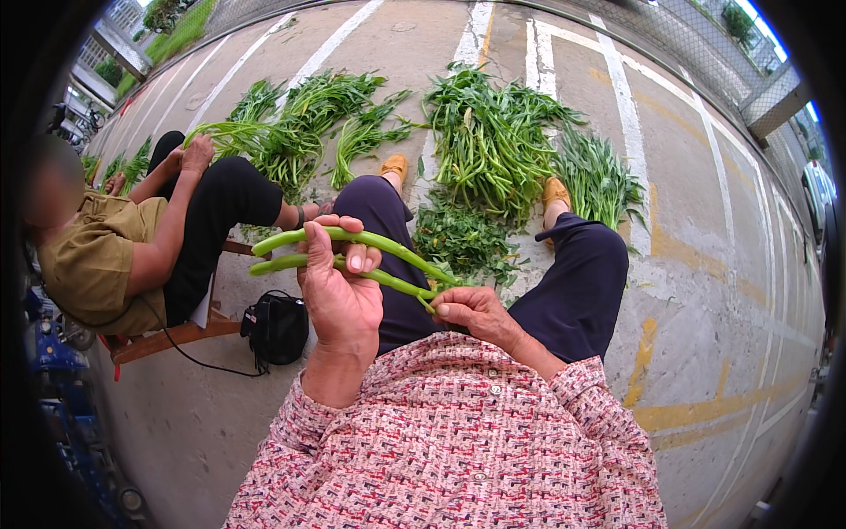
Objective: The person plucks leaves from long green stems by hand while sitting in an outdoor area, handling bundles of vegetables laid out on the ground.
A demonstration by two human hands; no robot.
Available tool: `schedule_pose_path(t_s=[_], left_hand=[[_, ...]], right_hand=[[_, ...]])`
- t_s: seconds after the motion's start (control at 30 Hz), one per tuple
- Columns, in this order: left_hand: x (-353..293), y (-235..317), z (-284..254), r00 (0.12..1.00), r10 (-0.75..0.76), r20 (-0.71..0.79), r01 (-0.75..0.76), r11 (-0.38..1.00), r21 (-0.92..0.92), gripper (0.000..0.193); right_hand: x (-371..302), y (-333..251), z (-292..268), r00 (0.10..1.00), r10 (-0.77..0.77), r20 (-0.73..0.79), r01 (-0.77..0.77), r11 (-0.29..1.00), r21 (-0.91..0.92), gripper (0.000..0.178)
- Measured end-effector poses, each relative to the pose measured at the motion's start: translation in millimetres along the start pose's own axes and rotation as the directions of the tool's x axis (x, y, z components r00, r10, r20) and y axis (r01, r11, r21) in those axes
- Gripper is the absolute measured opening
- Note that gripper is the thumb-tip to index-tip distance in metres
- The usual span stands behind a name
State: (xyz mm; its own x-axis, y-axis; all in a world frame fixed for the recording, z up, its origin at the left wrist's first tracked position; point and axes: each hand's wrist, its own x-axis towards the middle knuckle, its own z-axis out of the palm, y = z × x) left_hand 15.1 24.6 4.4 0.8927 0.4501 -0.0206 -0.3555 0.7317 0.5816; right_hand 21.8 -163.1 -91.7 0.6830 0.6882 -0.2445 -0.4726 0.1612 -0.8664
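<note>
Over my lap, my left hand [342,291] grips two thick green water spinach stems [397,250], one above the other, between thumb and fingers. Their bare ends stick out to the left of it. My right hand [483,323] is closed in a pinch on the thin right ends of the stems, where they come together. Beyond my knees lies a large heap of leafy water spinach [493,145]. Between my feet, a pile of loose picked leaves [463,234] covers the ground.
At the left a co-worker [115,251] sits on a low wooden seat [167,342], holding green stems. A black bag [275,328] stands between us. More bunches of greens lie on the far left [295,128] and right [601,181]. A wire fence [652,40] runs behind.
</note>
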Motion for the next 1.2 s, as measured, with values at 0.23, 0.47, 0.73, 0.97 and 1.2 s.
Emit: schedule_pose_path(t_s=[0.23, 0.47, 0.73, 0.97, 1.2], left_hand=[[-5.9, -7.7, 5.2, 0.999, 0.0, -0.035, 0.002, 0.999, 0.051, 0.026], [-4.8, -5.4, 1.0, 1.0, 0.015, 0.023, -0.016, 0.999, 0.036, 0.023], [-4.1, -7.3, 8.0, 0.998, 0.058, -0.008, -0.057, 0.996, 0.075, 0.028], [-6.8, -16.0, 5.6, 0.998, 0.046, 0.05, -0.051, 0.994, 0.098, 0.026], [-11.7, -21.1, 13.6, 0.999, 0.051, 0.015, -0.053, 0.991, 0.126, 0.027]], right_hand=[[1.4, 3.9, -1.4, 1.0, -0.007, 0.01, 0.008, 0.992, -0.123, 0.014], [2.9, 11.4, -5.6, 0.992, 0.056, -0.112, -0.076, 0.98, -0.181, 0.019], [4.0, 4.4, -2.7, 0.996, 0.027, -0.081, -0.027, 1.0, 0.004, 0.017], [0.9, -2.0, 0.3, 0.997, 0.033, -0.074, -0.034, 0.999, -0.006, 0.019], [3.5, 3.5, -4.5, 0.998, -0.034, -0.055, 0.02, 0.97, -0.241, 0.016]])
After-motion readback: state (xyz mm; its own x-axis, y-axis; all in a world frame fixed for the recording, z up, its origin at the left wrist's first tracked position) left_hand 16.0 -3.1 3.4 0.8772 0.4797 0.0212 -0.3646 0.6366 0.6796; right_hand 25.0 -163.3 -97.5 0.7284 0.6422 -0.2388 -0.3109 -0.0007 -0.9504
